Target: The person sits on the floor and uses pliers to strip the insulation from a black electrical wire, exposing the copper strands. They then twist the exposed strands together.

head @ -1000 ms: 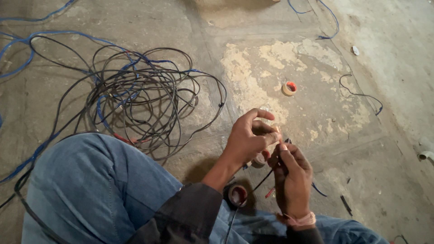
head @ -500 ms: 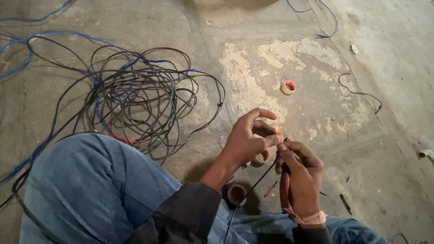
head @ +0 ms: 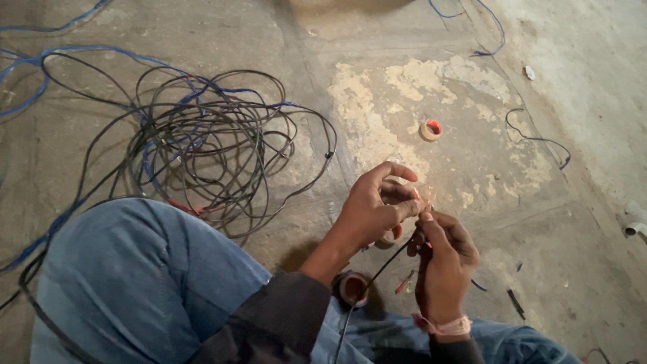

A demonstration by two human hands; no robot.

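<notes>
- A big tangle of wires (head: 202, 148) is spread on the floor (head: 377, 81), well left of both hands.
- A thin black wire (head: 377, 273) is run up from the lap to the fingertips.
- The wire tip is pinched by the left hand (head: 374, 205), just above the right hand (head: 445, 269), which is closed on the wire.

The tangled cables (head: 209, 145) are black, with blue strands running through them. The floor (head: 121, 40) is grey-brown with pale yellowish patches. The small tape roll (head: 430, 129) is cream with a red centre. The trousers (head: 141, 283) are faded blue denim, the sleeve (head: 269, 323) dark grey.
</notes>
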